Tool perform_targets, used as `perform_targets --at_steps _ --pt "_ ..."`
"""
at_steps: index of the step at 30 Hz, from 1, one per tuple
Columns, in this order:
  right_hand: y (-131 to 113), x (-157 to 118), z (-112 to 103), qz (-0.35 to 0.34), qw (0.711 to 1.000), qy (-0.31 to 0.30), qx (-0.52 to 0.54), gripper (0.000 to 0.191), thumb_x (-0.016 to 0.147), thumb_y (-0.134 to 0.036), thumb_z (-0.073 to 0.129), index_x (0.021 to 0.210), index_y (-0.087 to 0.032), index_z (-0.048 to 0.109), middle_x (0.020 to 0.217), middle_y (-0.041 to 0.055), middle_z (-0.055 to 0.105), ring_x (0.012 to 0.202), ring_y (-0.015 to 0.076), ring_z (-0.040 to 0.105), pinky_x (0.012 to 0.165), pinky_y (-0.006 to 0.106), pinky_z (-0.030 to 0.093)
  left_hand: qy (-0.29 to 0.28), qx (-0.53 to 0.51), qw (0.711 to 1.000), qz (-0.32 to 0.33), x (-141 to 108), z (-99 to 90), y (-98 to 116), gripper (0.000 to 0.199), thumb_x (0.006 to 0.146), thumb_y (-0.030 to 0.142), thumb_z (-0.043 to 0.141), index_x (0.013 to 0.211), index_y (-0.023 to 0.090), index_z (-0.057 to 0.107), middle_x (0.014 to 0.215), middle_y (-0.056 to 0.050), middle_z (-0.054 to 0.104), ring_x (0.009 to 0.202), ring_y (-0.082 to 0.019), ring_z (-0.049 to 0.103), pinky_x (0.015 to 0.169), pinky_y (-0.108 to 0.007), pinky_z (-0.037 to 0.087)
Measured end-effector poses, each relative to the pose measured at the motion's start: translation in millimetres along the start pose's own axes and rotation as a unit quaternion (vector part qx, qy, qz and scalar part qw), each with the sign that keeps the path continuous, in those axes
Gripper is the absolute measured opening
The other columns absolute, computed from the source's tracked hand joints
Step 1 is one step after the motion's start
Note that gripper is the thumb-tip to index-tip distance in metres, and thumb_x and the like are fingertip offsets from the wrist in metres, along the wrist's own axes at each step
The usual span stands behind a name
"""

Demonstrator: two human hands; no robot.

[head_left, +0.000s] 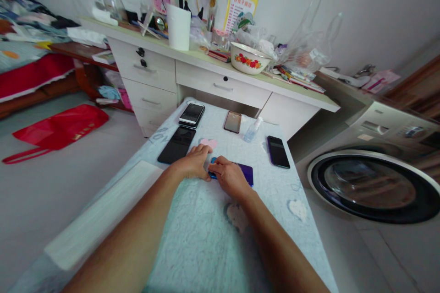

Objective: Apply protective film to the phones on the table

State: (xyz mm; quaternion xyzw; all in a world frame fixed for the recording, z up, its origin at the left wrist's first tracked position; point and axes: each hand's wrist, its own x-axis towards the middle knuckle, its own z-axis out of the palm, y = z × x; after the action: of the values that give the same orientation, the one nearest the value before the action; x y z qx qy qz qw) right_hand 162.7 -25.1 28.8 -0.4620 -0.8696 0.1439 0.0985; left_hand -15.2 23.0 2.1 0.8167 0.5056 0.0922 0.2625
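A shiny blue-purple phone (pixel 246 174) lies flat on the cloth-covered table, its left part hidden by my hands. My left hand (pixel 193 163) is at the phone's left end, thumb and fingers curled around that edge. On top of the same end, my right hand (pixel 229 176) presses down with bunched fingers; whether they pinch something small is hidden. Just left of my left hand lies a large black phone (pixel 177 145). Behind it is a stack of phones (pixel 191 114) with a white-edged one uppermost.
Farther back are a brownish phone case (pixel 233 122) and a clear spray bottle (pixel 253 130). A dark phone (pixel 278 151) lies near the right edge. A long white strip (pixel 105 213) runs along the left edge. A washing machine (pixel 374 160) stands right, a drawer desk (pixel 147 73) behind.
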Motion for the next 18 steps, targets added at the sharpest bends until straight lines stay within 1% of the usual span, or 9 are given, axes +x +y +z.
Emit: perform_targets --at_steps 4,8,10,14,18 --pt "-1.7 -6.8 -1.9 -0.022 1.0 -0.011 0.001 0.029 0.093 -0.016 0.044 0.097 -0.027 0.07 0.108 -0.0004 0.062 0.087 0.0125 0.059 0.075 0.02 0.039 0.007 -0.002 1.0 0.008 0.2 0.9 -1.1 0.082 0.048 0.037 0.079 0.12 0.021 0.042 0.128 -0.011 0.044 0.125 -0.029 0.039 0.104 -0.035 0.035" --pt "-0.6 -8.8 0.5 -0.019 1.0 -0.014 0.006 0.031 0.093 -0.016 0.043 0.099 -0.029 0.07 0.107 -0.0003 0.063 0.086 0.0127 0.059 0.077 0.02 0.04 0.01 -0.008 1.0 0.014 -0.5 -0.2 -0.5 0.078 0.049 0.036 0.079 0.119 0.025 0.046 0.129 -0.009 0.044 0.125 -0.03 0.04 0.104 -0.038 0.036" --pt "1.1 -8.1 2.0 0.001 1.0 -0.006 0.0 0.032 0.093 -0.015 0.043 0.101 -0.029 0.071 0.107 0.0004 0.063 0.088 0.0134 0.059 0.077 0.02 0.04 0.006 -0.015 1.0 0.017 -0.7 -0.8 -0.7 0.079 0.049 0.037 0.079 0.121 0.026 0.047 0.13 -0.008 0.044 0.125 -0.03 0.04 0.103 -0.038 0.036" --pt "6.9 -5.4 2.9 0.07 0.997 0.017 -0.02 0.03 0.094 -0.018 0.042 0.103 -0.028 0.069 0.106 0.0007 0.063 0.09 0.0139 0.058 0.077 0.02 0.04 -0.008 -0.024 1.0 0.014 -1.4 -2.5 -0.8 0.076 0.049 0.037 0.078 0.12 0.03 0.051 0.127 -0.006 0.046 0.122 -0.03 0.041 0.101 -0.039 0.038" --pt "14.9 -4.0 3.1 0.109 0.992 0.047 -0.03 0.031 0.095 -0.018 0.04 0.102 -0.028 0.068 0.106 0.0001 0.062 0.09 0.0132 0.057 0.077 0.02 0.038 -0.015 -0.034 0.999 0.012 -3.4 -6.3 2.6 0.072 0.051 0.036 0.075 0.118 0.032 0.052 0.125 -0.004 0.045 0.122 -0.03 0.041 0.101 -0.04 0.037"
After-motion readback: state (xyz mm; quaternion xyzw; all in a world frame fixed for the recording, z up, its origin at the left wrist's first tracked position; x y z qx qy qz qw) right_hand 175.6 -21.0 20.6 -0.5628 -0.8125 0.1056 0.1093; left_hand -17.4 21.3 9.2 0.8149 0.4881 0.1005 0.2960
